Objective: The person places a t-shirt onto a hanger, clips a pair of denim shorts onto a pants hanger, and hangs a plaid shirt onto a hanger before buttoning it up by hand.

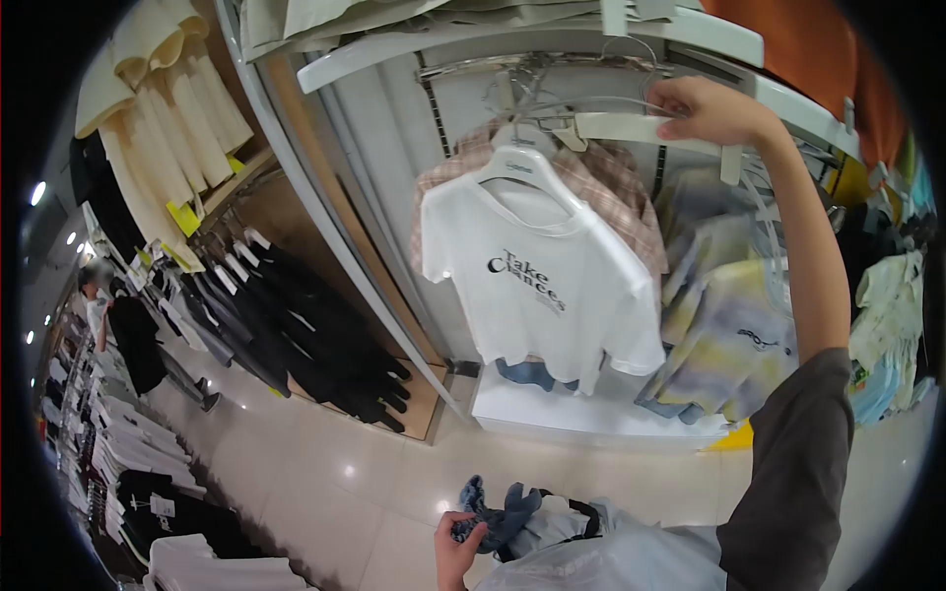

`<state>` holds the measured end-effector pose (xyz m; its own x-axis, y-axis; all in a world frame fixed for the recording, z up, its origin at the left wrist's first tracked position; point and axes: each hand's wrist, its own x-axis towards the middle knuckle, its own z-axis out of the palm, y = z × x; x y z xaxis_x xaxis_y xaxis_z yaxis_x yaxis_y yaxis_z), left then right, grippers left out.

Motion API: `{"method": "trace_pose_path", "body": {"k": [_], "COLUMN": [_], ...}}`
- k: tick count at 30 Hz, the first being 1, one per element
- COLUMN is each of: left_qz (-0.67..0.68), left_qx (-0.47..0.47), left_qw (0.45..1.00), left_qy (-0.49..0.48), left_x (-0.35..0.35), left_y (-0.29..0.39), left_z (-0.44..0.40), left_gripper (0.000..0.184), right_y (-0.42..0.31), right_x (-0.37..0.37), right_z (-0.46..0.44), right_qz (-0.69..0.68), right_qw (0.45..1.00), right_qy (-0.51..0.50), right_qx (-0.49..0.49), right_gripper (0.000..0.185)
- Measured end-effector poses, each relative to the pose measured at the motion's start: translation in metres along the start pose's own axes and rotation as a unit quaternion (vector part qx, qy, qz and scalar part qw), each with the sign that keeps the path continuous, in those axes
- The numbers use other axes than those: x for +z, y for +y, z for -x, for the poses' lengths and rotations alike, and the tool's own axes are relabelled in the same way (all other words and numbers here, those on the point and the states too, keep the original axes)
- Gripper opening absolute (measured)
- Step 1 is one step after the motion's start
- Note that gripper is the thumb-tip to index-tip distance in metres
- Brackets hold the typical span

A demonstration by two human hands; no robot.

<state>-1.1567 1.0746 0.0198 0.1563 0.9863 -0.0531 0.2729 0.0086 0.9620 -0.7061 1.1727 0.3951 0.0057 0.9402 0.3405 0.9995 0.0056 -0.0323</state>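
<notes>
Up by the metal rail (483,67), the right hand (711,110) has its fingers curled in on a white hanger (621,126), with almost no gap left. A small white clip (730,164) hangs down at the hanger's right end. Just below, a white T-shirt (591,266) says "Take Chances" and hangs in front of a pink checked shirt (434,195). Next to it is a yellow and purple top (734,330).

Down low, near the person's body, the left hand (457,554) pinches some bunched blue cloth (512,512) between the thumb and the bent fingers. The shiny floor (335,512) is under it. Over on the left, black trousers (315,335) hang in a row, and farther off another person (138,335) stands in dark clothes.
</notes>
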Motion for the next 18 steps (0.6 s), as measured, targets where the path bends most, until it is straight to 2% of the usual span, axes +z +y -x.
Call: {"method": "trace_pose_path", "body": {"k": [3, 4, 5, 7, 8, 12, 13, 14, 15, 16, 18], "left_qz": [0.012, 0.016, -0.001, -0.038, -0.023, 0.023, 0.047, 0.068, 0.057, 0.042, 0.039], "left_qx": [0.008, -0.003, 0.027, 0.078, 0.065, 0.069, 0.077, 0.087, 0.114, 0.142, 0.190], "left_qw": [0.998, 0.999, 1.000, 0.996, 0.995, 0.989, 0.984, 0.979, 0.974, 0.967, 0.947], "left_qy": [0.054, 0.032, 0.010, -0.037, -0.066, -0.132, -0.152, -0.170, -0.189, -0.208, -0.257], "left_x": [0.013, 0.014, 0.015, 0.012, 0.009, 0.016, 0.021, 0.025, 0.030, 0.034, 0.034], "left_y": [-0.002, 0.000, -0.001, -0.013, -0.019, 0.011, 0.016, 0.020, 0.026, 0.034, 0.052], "left_z": [0.005, 0.009, 0.011, 0.017, 0.020, 0.026, 0.025, 0.024, 0.020, 0.015, 0.004], "left_gripper": [0.025, 0.034, 0.037, 0.042, 0.048, 0.056, 0.061, 0.065, 0.068, 0.071, 0.077], "right_y": [0.020, 0.026, 0.028, 0.020, 0.019, 0.006, -0.003, -0.024, -0.037, -0.038, -0.080], "right_x": [0.006, 0.011, 0.015, 0.021, 0.022, 0.041, 0.050, 0.057, 0.068, 0.089, 0.120], "right_z": [0.053, 0.078, 0.103, 0.160, 0.187, 0.295, 0.317, 0.333, 0.351, 0.371, 0.377], "right_qz": [-0.021, -0.023, -0.025, -0.080, -0.120, -0.316, -0.332, -0.419, -0.431, -0.405, -0.443], "right_qw": [0.999, 0.999, 0.999, 0.991, 0.982, 0.921, 0.917, 0.874, 0.862, 0.881, 0.870], "right_qy": [0.025, 0.026, 0.028, 0.023, 0.014, -0.006, -0.019, -0.036, -0.062, -0.097, -0.117], "right_qx": [0.007, 0.015, 0.023, 0.108, 0.144, 0.228, 0.221, 0.245, 0.261, 0.224, 0.182], "right_gripper": [0.026, 0.026, 0.026, 0.025, 0.024, 0.024, 0.030, 0.033, 0.033, 0.030, 0.029]}}
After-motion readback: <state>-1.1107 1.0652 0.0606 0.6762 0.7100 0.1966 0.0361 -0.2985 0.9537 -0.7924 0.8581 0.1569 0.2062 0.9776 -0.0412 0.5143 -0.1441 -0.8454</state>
